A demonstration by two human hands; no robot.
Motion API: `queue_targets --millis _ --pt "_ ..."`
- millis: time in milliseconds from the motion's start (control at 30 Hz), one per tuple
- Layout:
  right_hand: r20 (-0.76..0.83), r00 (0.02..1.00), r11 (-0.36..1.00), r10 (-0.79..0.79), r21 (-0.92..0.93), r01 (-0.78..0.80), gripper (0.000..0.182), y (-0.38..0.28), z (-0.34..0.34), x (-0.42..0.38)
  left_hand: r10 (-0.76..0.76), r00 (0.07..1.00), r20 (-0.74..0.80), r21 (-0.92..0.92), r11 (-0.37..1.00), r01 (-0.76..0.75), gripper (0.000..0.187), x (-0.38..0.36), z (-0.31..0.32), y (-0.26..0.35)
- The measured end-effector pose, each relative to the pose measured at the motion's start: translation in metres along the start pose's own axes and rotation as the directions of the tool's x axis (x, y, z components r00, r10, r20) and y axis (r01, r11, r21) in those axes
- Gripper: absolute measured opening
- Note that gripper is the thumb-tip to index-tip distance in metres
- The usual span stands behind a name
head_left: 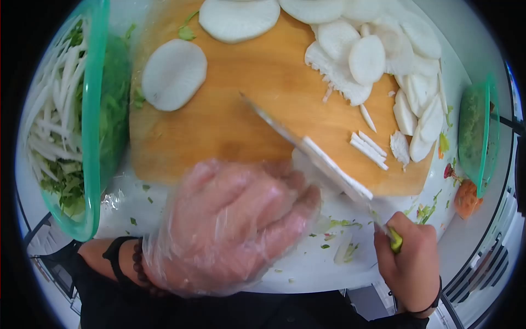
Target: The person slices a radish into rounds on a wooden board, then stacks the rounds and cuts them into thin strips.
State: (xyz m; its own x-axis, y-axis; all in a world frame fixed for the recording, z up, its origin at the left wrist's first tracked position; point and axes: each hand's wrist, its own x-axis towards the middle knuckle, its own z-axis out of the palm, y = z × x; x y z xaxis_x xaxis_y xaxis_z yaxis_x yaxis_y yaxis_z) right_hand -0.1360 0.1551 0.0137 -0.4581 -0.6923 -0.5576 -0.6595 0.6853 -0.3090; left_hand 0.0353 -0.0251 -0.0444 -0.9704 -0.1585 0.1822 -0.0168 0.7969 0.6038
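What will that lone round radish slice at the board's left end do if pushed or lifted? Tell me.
The round slice lies flat on the wooden board, so it would likely slide, not roll. Its cut face looks moist, so probably slippery. It looks thin, so likely light and may snap if bent.

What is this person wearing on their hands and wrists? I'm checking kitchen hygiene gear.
The left hand wears a loose, clear, crinkled plastic glove, with a dark bead bracelet and a black band at the wrist. The right hand is bare, with a thin black wristband. Clothing is dark.

Clear plastic glove on left hand [235, 225] (crinkled), dark bead bracelet [143, 268], black wristbands
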Motion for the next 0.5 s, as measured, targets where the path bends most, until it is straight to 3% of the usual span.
queue_targets --millis 100,300,367,500 --pt "-0.197 0.972 0.989 -0.126 -0.098 0.109 0.019 -0.002 -0.002 0.019 0.07 0.998 -0.005 0.044 0.997 -0.07 0.036 0.001 -0.004 -0.007" --pt "-0.31 0.94 0.975 -0.145 0.115 0.189 0.018 -0.004 0.0 0.019 0.152 0.962 -0.225 0.085 0.987 -0.136 0.032 0.005 0.005 -0.019" --pt "-0.381 0.889 0.955 -0.255 0.043 0.293 0.016 0.004 0.005 0.017 0.122 0.958 -0.259 0.092 0.991 -0.101 0.032 0.009 0.002 -0.014" --pt "-0.447 0.85 0.949 -0.28 0.007 0.316 0.012 0.005 0.007 0.008 0.031 0.988 -0.151 0.174 0.985 -0.005 0.029 0.003 -0.012 -0.001"
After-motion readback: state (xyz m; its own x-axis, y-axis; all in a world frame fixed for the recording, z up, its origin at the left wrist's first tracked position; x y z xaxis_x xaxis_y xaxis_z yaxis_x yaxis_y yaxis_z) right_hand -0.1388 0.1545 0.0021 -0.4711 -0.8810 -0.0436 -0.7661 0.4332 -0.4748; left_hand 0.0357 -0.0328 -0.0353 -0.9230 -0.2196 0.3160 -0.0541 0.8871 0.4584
